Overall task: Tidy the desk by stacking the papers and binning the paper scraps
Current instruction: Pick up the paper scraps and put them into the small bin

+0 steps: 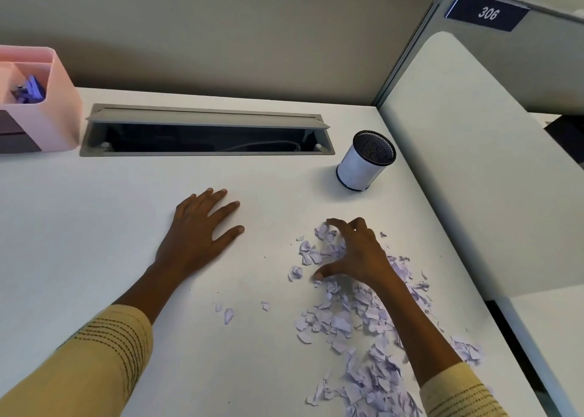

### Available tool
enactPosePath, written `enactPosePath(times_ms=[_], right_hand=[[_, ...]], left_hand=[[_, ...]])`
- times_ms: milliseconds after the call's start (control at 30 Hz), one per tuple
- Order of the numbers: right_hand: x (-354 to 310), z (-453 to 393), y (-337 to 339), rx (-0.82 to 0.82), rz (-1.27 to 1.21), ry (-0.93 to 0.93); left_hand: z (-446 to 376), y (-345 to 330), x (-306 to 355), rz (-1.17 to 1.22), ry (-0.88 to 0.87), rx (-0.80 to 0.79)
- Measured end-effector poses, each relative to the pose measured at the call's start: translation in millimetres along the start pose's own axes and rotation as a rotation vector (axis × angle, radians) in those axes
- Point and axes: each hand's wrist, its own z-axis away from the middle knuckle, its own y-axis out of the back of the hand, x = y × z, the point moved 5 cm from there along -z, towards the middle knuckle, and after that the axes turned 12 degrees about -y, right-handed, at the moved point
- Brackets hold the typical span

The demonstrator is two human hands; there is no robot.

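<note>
An office cubicle, probably: grey partition panels (221, 37), a "306" plate (487, 12) at one o'clock, desk cable hatch (207, 132).

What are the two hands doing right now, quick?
Left hand: open, lying flat on the desk, holding nothing.
Right hand: fingers curled over the paper scraps, gathering them.

Two bare hands are seen, the left hand (202, 233) and the right hand (357, 252), with no rings, watch or bracelet on the parts that are shown. Both forearms are uncovered up to the long mustard-yellow fabric sleeve of the left arm (94, 356) and the same kind of sleeve on the right arm (458, 394). Each sleeve is decorated near its edge with several curved rows of small dark stitched dashes.
</note>
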Motion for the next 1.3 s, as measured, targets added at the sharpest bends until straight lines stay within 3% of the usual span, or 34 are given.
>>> enactPosePath(times_ms=[100, 267, 400, 700, 1000, 1167, 1300], right_hand=[[-9, -7, -5, -0.089, -0.159, 0.027], [-27, -8, 1, -0.102, -0.270, 0.072], [-41, 0, -9, -0.076, -0.148, 0.069], [-39, -7, -6, -0.005, -0.212, 0.065], [-19, -18, 37, -0.076, -0.549, -0.018], [-10, -43, 123, 0.169, -0.775, 0.035], [-3, -70, 165, 0.402, -0.688, 0.026]], left_hand=[[0, 0, 0, -0.003, 0.003, 0.005], [0, -1, -1, -0.001, 0.005, 0.004], [0, 0, -1, -0.004, 0.005, 0.005], [0, 0, 0, 0.014, 0.007, 0.006], [-1, 0, 0, 0.018, 0.005, -0.002], [0, 1, 0, 0.015, 0.004, 0.003], [-1, 2, 2, 0.008, -0.001, 0.004]])
